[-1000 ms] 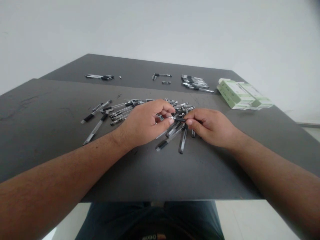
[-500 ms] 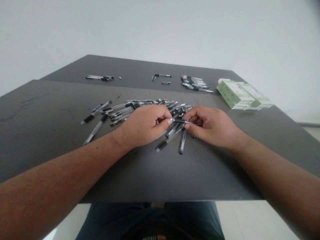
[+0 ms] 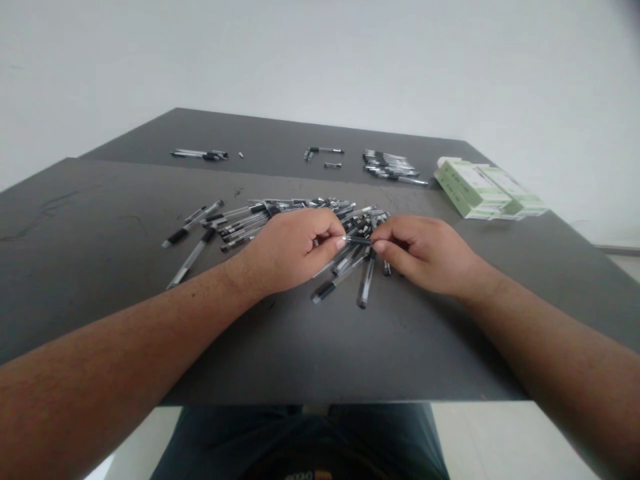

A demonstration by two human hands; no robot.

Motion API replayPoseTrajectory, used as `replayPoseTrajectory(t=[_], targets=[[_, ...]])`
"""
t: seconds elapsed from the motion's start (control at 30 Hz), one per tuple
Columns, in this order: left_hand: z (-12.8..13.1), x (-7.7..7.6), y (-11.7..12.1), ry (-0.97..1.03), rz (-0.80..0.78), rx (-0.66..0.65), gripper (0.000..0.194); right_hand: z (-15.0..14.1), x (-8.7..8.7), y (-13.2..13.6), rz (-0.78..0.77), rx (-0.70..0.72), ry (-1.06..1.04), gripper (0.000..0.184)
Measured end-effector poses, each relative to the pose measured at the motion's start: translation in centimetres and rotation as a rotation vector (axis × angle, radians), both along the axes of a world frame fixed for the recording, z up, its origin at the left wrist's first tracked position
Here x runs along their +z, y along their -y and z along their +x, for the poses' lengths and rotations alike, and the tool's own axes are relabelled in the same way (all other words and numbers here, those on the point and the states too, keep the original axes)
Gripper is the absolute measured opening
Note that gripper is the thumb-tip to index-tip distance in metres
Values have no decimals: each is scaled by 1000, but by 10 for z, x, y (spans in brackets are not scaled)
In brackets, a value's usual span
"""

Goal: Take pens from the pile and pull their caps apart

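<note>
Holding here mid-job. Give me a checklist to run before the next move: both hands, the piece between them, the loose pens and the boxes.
1. Left hand has a grip on the dark pen piece: ok.
2. Right hand has a grip at its other end: ok.
3. Piece's ends visible: not ok, fingertips cover them.
4. Piece clear of the loose pens below: cannot tell.
5. Loose pens aligned: not ok, they lie at mixed angles.
6. Green-and-white boxes apart from both hands: ok.

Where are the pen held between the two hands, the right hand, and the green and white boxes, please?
Pen (image 3: 359, 241): head view, on its dark visible part.
Right hand (image 3: 427, 255): head view, on its middle.
Boxes (image 3: 461, 190): head view, on the left box's green side.
</note>
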State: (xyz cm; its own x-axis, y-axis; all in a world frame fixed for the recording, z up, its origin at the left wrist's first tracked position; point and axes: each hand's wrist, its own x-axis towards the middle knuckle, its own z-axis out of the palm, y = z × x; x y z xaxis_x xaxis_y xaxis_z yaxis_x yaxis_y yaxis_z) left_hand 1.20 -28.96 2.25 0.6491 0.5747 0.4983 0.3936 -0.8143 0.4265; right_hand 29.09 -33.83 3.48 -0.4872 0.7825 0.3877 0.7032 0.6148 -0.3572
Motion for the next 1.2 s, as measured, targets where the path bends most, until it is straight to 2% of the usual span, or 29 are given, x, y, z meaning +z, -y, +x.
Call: replayPoseTrajectory(t=[0.1,0.23,0.37,0.57,0.73,0.83,1.03,1.2], targets=[[0,0,0,2,0,-5,16,0,-1,0,-8,10,-2,26],[1,-2,-1,-1,-14,-9,16,-1,-2,1,-73,-27,-63,11],[1,-2,-1,-11,-16,-3,17,-2,0,2,-65,-61,-58,6],[1,0,0,-27,-26,-5,18,-1,1,1,-46,17,-20,22],[1,2,1,-38,-41,2,19,-2,1,2,-113,-39,-83,9],[1,2,1,-34,-41,-6,18,-2,2,2,-103,-44,-61,7],[2,1,0,-30,-31,-13,16,-1,1,1,-70,16,-19,22],[1,1,1,-25,-27,-25,17,-3,0,2,-128,-19,-79,11]])
